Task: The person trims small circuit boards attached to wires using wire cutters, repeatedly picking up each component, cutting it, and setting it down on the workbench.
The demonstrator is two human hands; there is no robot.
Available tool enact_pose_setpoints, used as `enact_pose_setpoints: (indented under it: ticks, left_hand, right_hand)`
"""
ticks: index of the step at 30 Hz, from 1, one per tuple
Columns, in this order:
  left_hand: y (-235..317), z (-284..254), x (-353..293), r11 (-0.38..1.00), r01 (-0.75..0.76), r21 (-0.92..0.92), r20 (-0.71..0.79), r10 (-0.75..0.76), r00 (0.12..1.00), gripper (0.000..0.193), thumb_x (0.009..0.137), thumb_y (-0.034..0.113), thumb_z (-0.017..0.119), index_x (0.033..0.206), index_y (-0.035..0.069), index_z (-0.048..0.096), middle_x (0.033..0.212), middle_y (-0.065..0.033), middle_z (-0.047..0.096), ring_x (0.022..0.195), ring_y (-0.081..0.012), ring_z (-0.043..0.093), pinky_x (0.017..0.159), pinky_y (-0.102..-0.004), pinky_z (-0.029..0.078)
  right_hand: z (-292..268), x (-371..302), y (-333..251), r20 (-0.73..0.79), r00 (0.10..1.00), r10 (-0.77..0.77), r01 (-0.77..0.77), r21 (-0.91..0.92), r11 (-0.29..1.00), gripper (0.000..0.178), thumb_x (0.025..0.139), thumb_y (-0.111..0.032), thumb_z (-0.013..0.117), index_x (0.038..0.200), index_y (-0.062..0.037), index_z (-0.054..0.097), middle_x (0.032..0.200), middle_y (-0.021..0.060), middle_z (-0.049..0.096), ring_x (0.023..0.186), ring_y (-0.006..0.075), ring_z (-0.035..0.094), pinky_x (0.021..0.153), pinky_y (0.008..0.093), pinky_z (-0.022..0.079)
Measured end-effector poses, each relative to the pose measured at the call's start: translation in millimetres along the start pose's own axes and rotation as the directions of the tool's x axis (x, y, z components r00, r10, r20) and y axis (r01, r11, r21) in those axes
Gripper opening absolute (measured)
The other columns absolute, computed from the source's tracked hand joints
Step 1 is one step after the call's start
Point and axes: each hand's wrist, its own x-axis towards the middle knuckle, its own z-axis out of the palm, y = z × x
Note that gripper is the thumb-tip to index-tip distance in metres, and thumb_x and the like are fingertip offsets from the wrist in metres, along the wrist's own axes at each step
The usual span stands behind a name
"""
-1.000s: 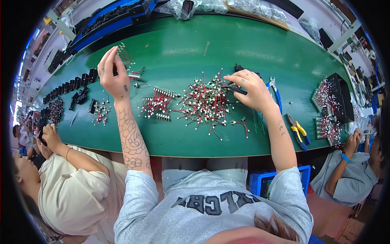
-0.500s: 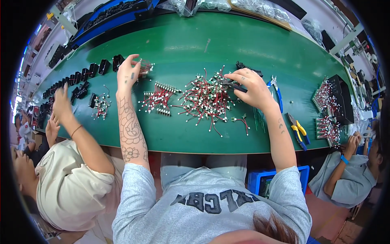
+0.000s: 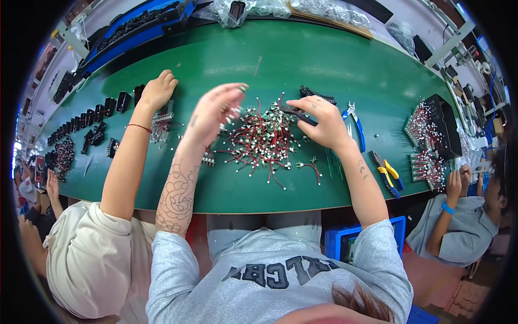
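Note:
A heap of small parts with red and black wires (image 3: 264,137) lies in the middle of the green table (image 3: 302,59). My left hand (image 3: 216,110) hovers blurred over the heap's left edge, fingers loosely curled; something small may sit at its fingertips, but I cannot tell. My right hand (image 3: 321,119) rests on the heap's right side, closed around a black hand tool (image 3: 294,112) that points left into the wires. A few loose wired parts (image 3: 307,164) lie just in front of the heap.
A co-worker's hand (image 3: 157,89) reaches onto the table left of mine, over finished parts (image 3: 161,125). Black connectors (image 3: 86,117) line the left. Blue-handled pliers (image 3: 356,127), yellow-handled pliers (image 3: 389,174) and black trays of parts (image 3: 434,135) lie right. Another person (image 3: 464,227) sits at the right.
My left hand has swung back from the far left to the heap. The co-worker's arm has reached up onto the table. My right hand has stayed on the heap.

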Motion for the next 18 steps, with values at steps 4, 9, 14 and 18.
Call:
enact_pose_setpoints:
  ticks: [4,9,14,18]
  left_hand:
    - [-23,8,1,0.998,0.067,-0.002,0.217,-0.065,0.974,0.023,0.096,0.015,0.061,0.115,0.001,0.065,0.084,-0.0026,0.065,0.063,-0.0013,0.048,0.053,-0.0143,0.037]
    - [-26,22,-5,0.995,0.06,0.081,0.24,-0.078,0.968,0.018,0.096,0.014,0.061,0.11,0.003,0.065,0.086,-0.0037,0.067,0.062,0.0002,0.047,0.051,-0.0133,0.035]
    - [-26,27,-8,0.989,0.0,0.15,0.209,-0.032,0.977,0.015,0.096,0.013,0.062,0.107,0.004,0.065,0.087,-0.0051,0.069,0.063,-0.0006,0.049,0.052,-0.0135,0.036]
    - [-25,29,-11,0.982,-0.028,0.186,0.181,-0.006,0.984,0.014,0.096,0.013,0.062,0.107,0.004,0.066,0.088,-0.0053,0.069,0.065,-0.0019,0.052,0.054,-0.0136,0.037]
  right_hand:
    - [4,0,-1,0.018,0.999,0.027,-0.028,0.019,0.999,0.045,0.068,-0.001,0.066,0.112,-0.0086,0.071,0.096,0.0076,0.07,0.083,0.0246,0.063,0.076,0.0325,0.052]
    - [5,0,-1,0.016,1.0,0.009,-0.009,0.026,1.0,0.043,0.068,-0.002,0.066,0.11,-0.0084,0.071,0.094,0.0076,0.07,0.079,0.0242,0.063,0.074,0.0316,0.052]
    - [7,0,-1,0.01,1.0,-0.015,0.015,0.026,1.0,0.042,0.067,-0.002,0.067,0.109,-0.0085,0.071,0.093,0.0073,0.069,0.079,0.0238,0.063,0.073,0.031,0.052]
    - [6,0,0,0.006,1.0,-0.03,0.03,0.019,0.999,0.042,0.067,-0.002,0.067,0.108,-0.0087,0.071,0.092,0.0071,0.069,0.078,0.0236,0.063,0.073,0.0309,0.052]
